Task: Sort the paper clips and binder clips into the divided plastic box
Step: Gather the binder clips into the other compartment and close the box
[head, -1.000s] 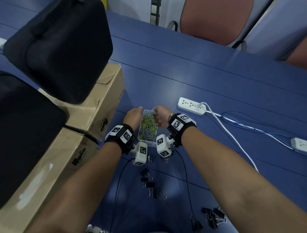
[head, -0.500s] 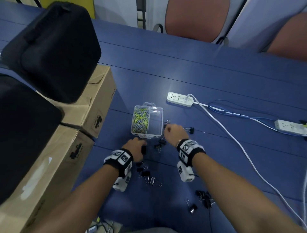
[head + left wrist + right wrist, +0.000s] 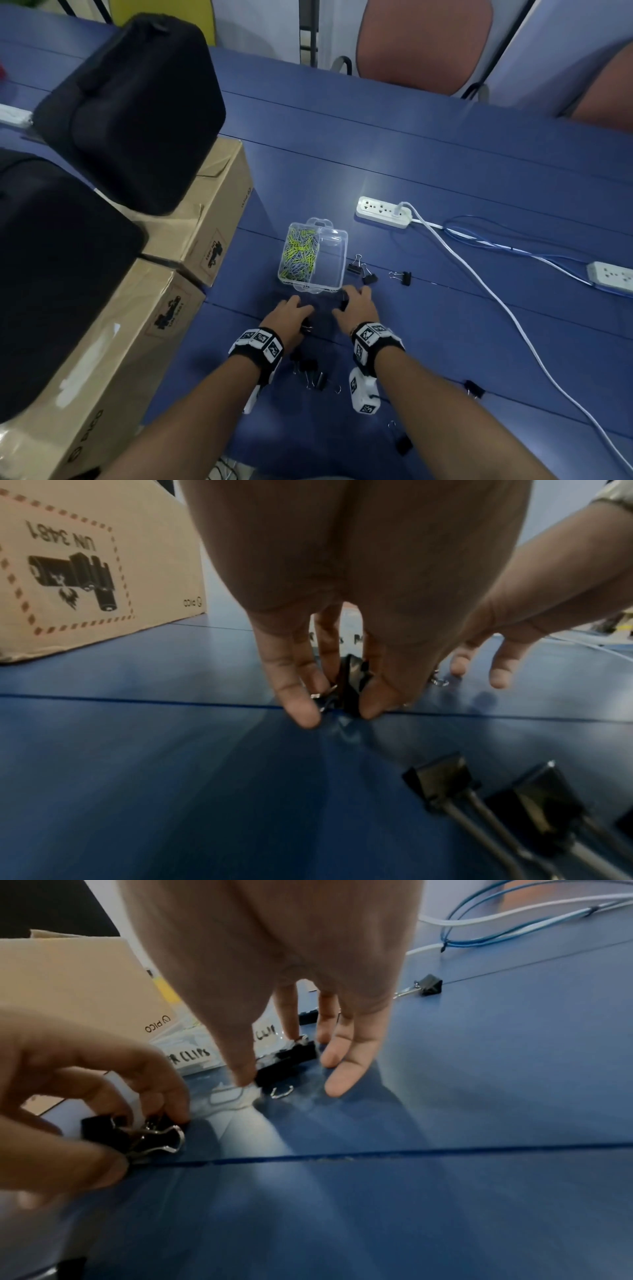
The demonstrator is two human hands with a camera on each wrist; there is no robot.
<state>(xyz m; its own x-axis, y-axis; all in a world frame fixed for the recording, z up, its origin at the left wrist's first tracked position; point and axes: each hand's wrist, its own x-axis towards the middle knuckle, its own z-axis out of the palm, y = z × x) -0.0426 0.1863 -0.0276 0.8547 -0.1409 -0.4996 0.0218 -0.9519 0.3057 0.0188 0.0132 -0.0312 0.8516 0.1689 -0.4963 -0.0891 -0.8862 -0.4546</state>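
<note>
The clear divided plastic box stands on the blue table. Its left compartment holds yellow and blue paper clips; its right compartment looks empty. Just in front of the box, my left hand pinches a black binder clip that lies on the table. My right hand has thumb and forefinger on another black binder clip against the box's front wall, with its other fingers straight. More binder clips lie to the right of the box, and a small heap sits between my wrists.
Cardboard boxes with black bags on top fill the left side. A white power strip with white and blue cables lies to the right. Single binder clips lie near my right forearm.
Both hands left the sides of the plastic box and drew back toward me. They now rest low on the table in front of it, each on a binder clip.
</note>
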